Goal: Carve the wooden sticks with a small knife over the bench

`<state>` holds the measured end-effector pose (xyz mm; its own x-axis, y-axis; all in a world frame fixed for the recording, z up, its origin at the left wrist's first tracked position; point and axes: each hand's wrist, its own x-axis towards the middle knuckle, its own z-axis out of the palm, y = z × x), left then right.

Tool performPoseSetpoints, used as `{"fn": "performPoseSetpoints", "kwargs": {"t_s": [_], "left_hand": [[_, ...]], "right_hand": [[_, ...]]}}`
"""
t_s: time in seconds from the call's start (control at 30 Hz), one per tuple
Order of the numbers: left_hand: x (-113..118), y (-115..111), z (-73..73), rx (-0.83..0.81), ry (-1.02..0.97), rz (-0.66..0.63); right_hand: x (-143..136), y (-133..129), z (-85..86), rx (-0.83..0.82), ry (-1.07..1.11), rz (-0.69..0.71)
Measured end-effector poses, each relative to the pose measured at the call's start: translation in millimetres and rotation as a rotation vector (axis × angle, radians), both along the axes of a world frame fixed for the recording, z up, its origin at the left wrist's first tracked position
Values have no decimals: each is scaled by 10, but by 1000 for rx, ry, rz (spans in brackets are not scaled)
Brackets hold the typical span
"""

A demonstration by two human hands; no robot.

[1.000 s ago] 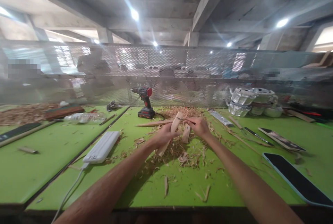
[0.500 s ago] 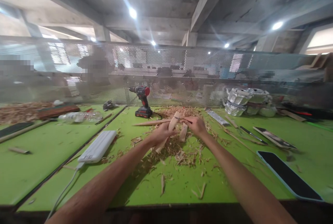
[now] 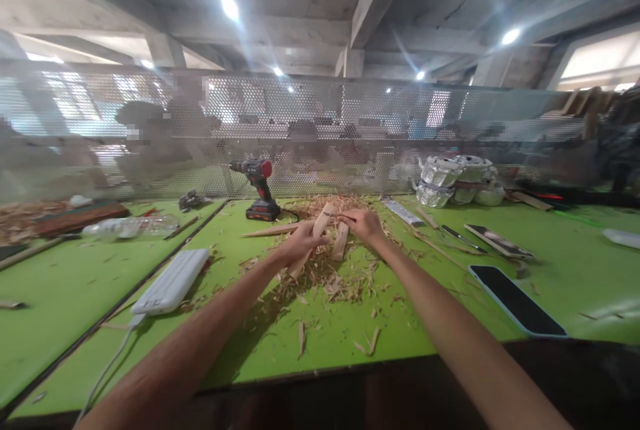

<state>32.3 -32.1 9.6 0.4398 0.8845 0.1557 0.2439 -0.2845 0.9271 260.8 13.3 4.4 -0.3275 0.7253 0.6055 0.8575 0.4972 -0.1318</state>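
My left hand [image 3: 300,243] is wrapped round a pale wooden piece [image 3: 321,220], which slants up and away over the green table. In my right hand [image 3: 366,225] is a slim carving tool [image 3: 346,218], its tip against the upper part of that piece. Another flat wooden piece [image 3: 340,243] lies just below the tool among curled wood shavings [image 3: 337,287]. Behind my left hand a long pointed stick [image 3: 267,231] rests on the table.
A cordless drill [image 3: 260,190] stands behind my hands. On the left are a white power bank [image 3: 173,280] and a plastic bottle [image 3: 130,227]. To the right lie a phone [image 3: 517,302], a metal ruler-like bar [image 3: 401,211] and foil-like silver objects [image 3: 440,180].
The whole scene has shifted left in view as the camera turned right. Both hands keep their holds, with the tool still at the wooden piece.
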Motion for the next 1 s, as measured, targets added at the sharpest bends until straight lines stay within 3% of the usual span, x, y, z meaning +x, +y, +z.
{"fn": "performPoseSetpoints", "kwargs": {"t_s": [0.13, 0.2, 0.23, 0.33, 0.43, 0.53, 0.63, 0.73, 0.87, 1.0], "left_hand": [[-165, -120, 107, -71, 66, 22], [-348, -192, 119, -105, 135, -96], [-446, -224, 120, -114, 160, -82], [-667, -311, 126, -107, 84, 36], [-680, -433, 156, -87, 7, 166], [-546, -639, 166, -88, -68, 155], [-396, -869, 118, -104, -80, 190], [-286, -1018, 31, -90, -108, 270], [-175, -1066, -52, -89, -119, 395], [-85, -1041, -27, -103, -69, 437]], "right_hand": [[191, 51, 203, 13, 74, -138], [411, 60, 349, 30, 129, -242], [512, 56, 413, 33, 138, -262], [584, -10, 525, -62, 72, -135], [232, -173, 510, -151, 131, 68], [-271, -428, 447, -181, 188, 165], [-620, -673, 385, -127, 15, 80], [-772, -790, 325, -58, -122, -96], [-825, -763, 258, -10, -186, -180], [-849, -689, 259, -36, -263, -224]]}}
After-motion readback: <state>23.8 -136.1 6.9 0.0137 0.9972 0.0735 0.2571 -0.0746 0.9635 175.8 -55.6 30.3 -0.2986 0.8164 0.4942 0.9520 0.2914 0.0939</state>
